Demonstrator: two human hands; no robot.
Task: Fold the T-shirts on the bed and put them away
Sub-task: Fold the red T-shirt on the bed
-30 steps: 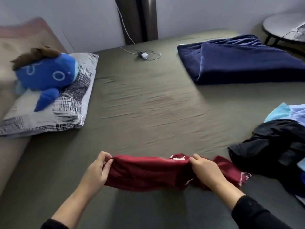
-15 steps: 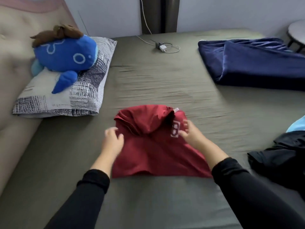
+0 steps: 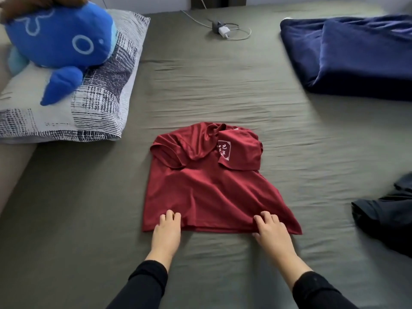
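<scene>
**Red jersey, half folded, waiting at the hem**

Red knit cloth lies flat on the olive bed sheet (image 3: 223, 85) in front of me: the T-shirt (image 3: 207, 192), sleeves already turned in over the chest, the white print showing near the collar. My left hand (image 3: 166, 230) rests at the near hem toward the left corner, fingers curled lightly over the edge; my right hand (image 3: 272, 230) does the same toward the right corner. Whether my thumbs are tucked beneath the hem I cannot tell, so I can't say if this is a pinch or only a press.

I judge the shirt light, soft and limp. It will sag and lose its sleeve folds if lifted by one point, and it should drag a little on the sheet. The hem corners look like the place to hold, both at once, carrying the edge up toward the collar.

More dark clothes (image 3: 388, 215) wait at my right.
</scene>
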